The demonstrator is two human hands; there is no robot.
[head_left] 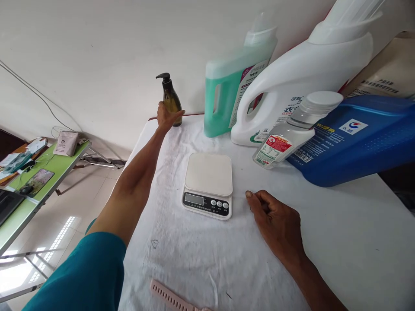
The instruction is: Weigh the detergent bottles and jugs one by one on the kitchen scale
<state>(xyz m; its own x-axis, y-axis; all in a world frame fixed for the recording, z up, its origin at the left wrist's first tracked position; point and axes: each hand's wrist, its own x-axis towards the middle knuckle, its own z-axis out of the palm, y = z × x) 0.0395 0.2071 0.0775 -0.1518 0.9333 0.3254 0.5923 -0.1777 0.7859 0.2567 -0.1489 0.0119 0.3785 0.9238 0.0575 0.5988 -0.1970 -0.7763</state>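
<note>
At the far left corner of the white-covered table, my left hand (167, 115) is wrapped round the lower part of a dark pump bottle (171, 93). The bottle stands upright near the wall, its black pump head pointing left. My right hand (277, 220) rests on the cloth with its fingers curled in and the thumb pointing forward; I see nothing in it. Just left of that hand sits a white digital kitchen scale (209, 172). Its platform is bare and its display looks blank.
Along the back right stand a green liquid jug (220, 99), a white detergent jug (292, 77), a clear bottle (285, 142) with a white cap and a blue jug (356, 138). A pink watch strap (173, 298) lies at the front edge. A green desk (42, 181) is off to the left.
</note>
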